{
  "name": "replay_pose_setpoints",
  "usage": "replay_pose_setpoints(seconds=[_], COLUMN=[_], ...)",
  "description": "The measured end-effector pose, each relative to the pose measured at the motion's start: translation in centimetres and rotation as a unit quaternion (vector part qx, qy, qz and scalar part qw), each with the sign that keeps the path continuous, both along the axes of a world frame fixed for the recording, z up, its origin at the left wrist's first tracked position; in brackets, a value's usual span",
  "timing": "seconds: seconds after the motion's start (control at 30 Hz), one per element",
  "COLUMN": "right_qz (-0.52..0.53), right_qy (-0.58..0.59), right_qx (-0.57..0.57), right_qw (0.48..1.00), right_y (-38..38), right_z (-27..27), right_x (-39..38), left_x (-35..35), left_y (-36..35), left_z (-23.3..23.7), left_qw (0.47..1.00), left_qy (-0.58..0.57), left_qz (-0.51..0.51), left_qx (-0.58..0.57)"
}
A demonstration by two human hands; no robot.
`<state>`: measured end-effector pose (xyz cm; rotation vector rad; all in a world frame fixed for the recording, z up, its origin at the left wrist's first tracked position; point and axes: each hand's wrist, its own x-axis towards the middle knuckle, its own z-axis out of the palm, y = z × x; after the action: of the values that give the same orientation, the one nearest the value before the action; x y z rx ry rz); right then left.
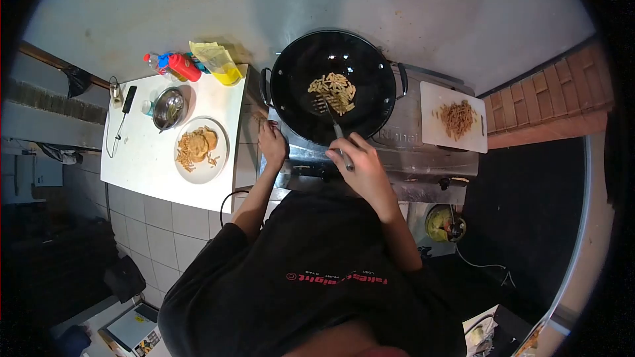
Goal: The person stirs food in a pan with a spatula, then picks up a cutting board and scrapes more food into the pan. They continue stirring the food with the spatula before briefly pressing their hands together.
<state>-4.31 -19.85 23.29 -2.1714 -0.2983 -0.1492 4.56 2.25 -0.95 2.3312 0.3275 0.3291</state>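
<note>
In a black two-handled wok, small strips of pale, lightly browned food lie in a loose heap. My right hand is closed round the handle of a slotted spatula, whose slotted head rests in the food. My left hand lies at the left front corner of the stove, below the wok's left handle. Its fingers stretch forward and it holds nothing that I can see.
At right, a white cutting board bears a pile of brown strips. On the left white table are a plate of fried food, a metal bowl, a red bottle and a yellow pouch. A green gas cylinder stands below.
</note>
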Motion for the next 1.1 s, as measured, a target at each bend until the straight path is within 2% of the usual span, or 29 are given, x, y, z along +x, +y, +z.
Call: replay_pose_setpoints(seconds=[0.13, 0.27, 0.33, 0.47, 0.63, 0.73, 0.8, 0.97, 1.03, 1.1], right_qz=[-0.015, -0.038, -0.074, -0.084, -0.089, -0.145, -0.177, -0.116, -0.078, -0.08], right_qy=[0.025, -0.004, 0.016, 0.06, -0.006, 0.056, 0.138, 0.127, 0.218, 0.222], right_qx=[0.014, 0.034, 0.092, 0.049, 0.019, 0.043, 0.072, 0.013, -0.024, -0.05], right_qw=[0.999, 0.999, 0.993, 0.993, 0.996, 0.987, 0.972, 0.985, 0.973, 0.97], right_y=[-0.2, -0.5, -0.3, -1.6, -4.6, -6.1, -7.0, -7.7, -7.6, -6.9], right_z=[0.1, -1.1, -0.5, 1.8, 4.4, 6.4, 7.2, 8.2, 9.2, 9.8], right_x=[0.9, 1.4, 1.3, 1.4, 3.7, 5.7, 7.3, 10.0, 11.0, 11.6], left_x=[-0.4, -0.4, -0.4, -0.4, -0.2, -0.4, -0.4, -0.4, -0.7, -0.5], left_y=[-0.6, -0.5, -0.5, -0.4, -0.5, -0.4, -0.6, -0.6, -0.5, -0.5], left_z=[1.4, 1.7, 1.8, 1.6, 2.0, 1.7, 1.8, 2.1, 2.2, 2.4], left_qw=[0.999, 0.998, 0.998, 0.999, 0.998, 0.999, 0.999, 0.999, 0.999, 0.999], left_qy=[0.039, 0.056, 0.05, 0.037, 0.039, 0.029, 0.027, 0.024, 0.026, 0.035], left_qz=[0.033, 0.024, 0.015, 0.009, 0.002, 0.004, 0.008, 0.014, 0.019, 0.02], left_qx=[-0.01, -0.026, -0.028, -0.024, -0.039, -0.028, -0.022, -0.025, -0.023, -0.018])
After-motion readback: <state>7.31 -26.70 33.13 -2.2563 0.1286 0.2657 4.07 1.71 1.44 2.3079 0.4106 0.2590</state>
